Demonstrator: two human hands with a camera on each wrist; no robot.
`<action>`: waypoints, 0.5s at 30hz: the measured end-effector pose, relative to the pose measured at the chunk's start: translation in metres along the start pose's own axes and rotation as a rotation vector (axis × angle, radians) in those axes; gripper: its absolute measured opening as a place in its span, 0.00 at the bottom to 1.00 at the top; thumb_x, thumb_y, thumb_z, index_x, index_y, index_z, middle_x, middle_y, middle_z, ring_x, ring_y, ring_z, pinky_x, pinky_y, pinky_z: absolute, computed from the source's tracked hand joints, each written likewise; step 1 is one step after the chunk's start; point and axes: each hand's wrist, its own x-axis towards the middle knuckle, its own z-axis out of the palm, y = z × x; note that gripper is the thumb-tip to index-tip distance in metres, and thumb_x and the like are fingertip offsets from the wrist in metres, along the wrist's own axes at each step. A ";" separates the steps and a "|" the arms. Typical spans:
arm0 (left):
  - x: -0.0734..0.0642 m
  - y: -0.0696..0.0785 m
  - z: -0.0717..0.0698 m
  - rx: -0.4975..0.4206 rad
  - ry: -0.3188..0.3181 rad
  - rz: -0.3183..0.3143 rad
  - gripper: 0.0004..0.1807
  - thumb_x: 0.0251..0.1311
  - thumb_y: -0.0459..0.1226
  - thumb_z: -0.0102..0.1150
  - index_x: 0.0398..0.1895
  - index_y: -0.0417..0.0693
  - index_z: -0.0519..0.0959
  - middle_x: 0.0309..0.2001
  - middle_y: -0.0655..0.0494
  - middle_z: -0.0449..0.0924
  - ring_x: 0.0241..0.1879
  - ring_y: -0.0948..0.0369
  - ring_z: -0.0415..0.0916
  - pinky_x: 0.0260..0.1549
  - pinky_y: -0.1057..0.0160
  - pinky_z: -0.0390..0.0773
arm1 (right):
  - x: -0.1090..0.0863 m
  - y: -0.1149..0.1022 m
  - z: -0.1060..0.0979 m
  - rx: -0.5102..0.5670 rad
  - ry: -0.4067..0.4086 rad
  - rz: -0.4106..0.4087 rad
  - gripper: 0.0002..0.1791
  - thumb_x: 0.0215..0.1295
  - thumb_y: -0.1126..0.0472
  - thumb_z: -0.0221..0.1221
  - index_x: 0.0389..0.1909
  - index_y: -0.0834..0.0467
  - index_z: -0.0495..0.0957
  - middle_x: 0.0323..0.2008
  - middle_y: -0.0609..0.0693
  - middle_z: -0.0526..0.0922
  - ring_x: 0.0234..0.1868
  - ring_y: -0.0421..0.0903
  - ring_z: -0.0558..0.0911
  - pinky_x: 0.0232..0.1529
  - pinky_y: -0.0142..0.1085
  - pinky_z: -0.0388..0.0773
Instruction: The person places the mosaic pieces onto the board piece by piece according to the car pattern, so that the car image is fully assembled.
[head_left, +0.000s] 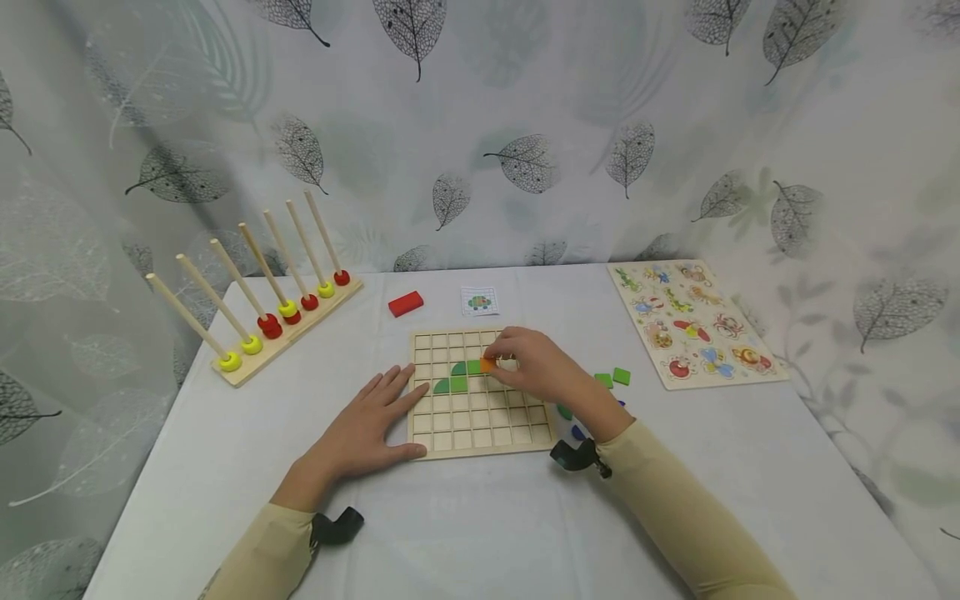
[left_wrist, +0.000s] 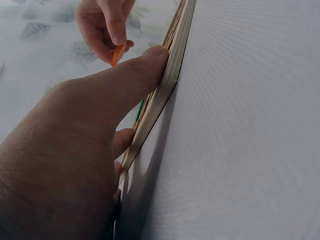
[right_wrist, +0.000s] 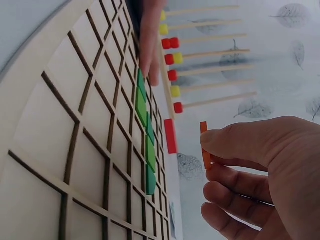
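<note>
A wooden grid board [head_left: 480, 442] lies on the table, and several green tiles [head_left: 459, 383] sit in its cells, some square and some with a rounded side. My right hand [head_left: 528, 362] pinches a thin orange tile [right_wrist: 205, 145] between thumb and finger. In the right wrist view that tile is held apart from the grid. My left hand [head_left: 367, 425] rests at the board's left edge with its fingers spread. The left wrist view shows its thumb [left_wrist: 145, 65] against the board's side. Part of the grid is hidden under my right hand.
Loose green squares [head_left: 622, 376] and blue pieces [head_left: 577, 432] lie right of the board. Behind it are a picture card [head_left: 479, 301] and a red block [head_left: 406, 303]. A pegged bead stand [head_left: 300, 323] is at left, an animal puzzle board [head_left: 693, 325] at right.
</note>
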 end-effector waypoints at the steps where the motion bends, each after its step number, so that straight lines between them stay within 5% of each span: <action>1: 0.000 0.000 0.000 0.002 -0.003 -0.002 0.54 0.64 0.72 0.61 0.87 0.58 0.62 0.88 0.50 0.46 0.87 0.48 0.40 0.83 0.46 0.45 | 0.000 0.001 0.001 -0.001 -0.003 -0.005 0.09 0.70 0.62 0.73 0.49 0.56 0.91 0.45 0.45 0.86 0.46 0.51 0.84 0.46 0.39 0.83; 15: 0.000 0.002 -0.002 -0.012 0.000 -0.004 0.54 0.64 0.71 0.62 0.87 0.56 0.63 0.88 0.50 0.47 0.86 0.47 0.41 0.83 0.44 0.45 | 0.006 0.000 0.025 -0.045 -0.058 0.058 0.10 0.70 0.59 0.73 0.50 0.53 0.92 0.45 0.42 0.86 0.46 0.40 0.81 0.49 0.36 0.82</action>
